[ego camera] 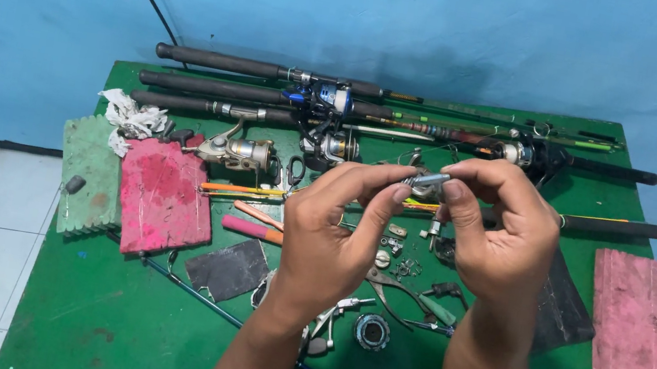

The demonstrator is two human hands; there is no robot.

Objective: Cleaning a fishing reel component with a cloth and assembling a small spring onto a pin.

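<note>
Silver reel part [427,180] | left hand [333,234], right hand [498,231] both pinching it | above green table [102,316]

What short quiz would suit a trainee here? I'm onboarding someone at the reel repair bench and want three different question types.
1. True or false: both hands grip one small metal part.
2. Which lies nearest the table's right edge? A pink board B green board C crumpled tissue
3. What colour is the table?

Key: 1 true; 2 A; 3 green.
The left hand and right hand meet above the loose reel parts.
</note>
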